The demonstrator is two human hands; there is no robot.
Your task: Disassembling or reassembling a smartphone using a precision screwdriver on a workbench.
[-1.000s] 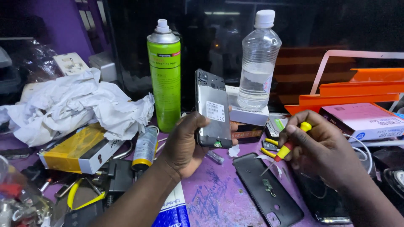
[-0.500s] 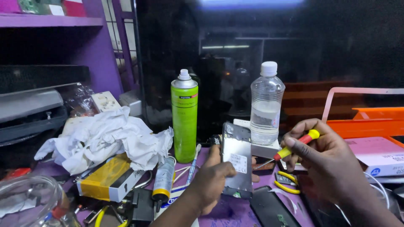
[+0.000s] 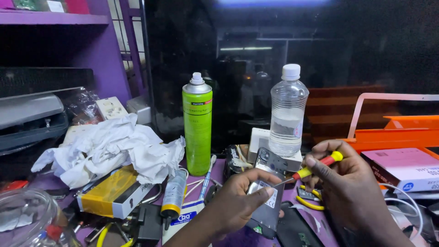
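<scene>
Far left: I see a crumpled white cloth (image 3: 109, 148) heaped over a yellow and white box (image 3: 112, 194), with a clear glass jar (image 3: 27, 219) in the near left corner.
Left of centre: a tall green spray can (image 3: 197, 126) stands upright, and a small tube with a yellow collar (image 3: 173, 196) lies just near of it.
Left hand: my left hand (image 3: 235, 199) is wrapped around the phone, thumb across its near face, fingers curled behind it.
Phone: the opened phone (image 3: 267, 192) sits near centre, tilted back; dark body, back cover off, a pale silvery label on the exposed inside, camera end pointing far.
Screwdriver: a red and yellow screwdriver (image 3: 315, 167), its thin metal tip touching the phone's upper right edge.
Right hand: my right hand (image 3: 350, 185) pinches the screwdriver handle tight between thumb and fingers.
Behind: a clear plastic bottle with a white cap (image 3: 287, 114) stands just far of the phone.
Far right: an orange tray (image 3: 402, 132) and a pink box (image 3: 404, 167).
</scene>
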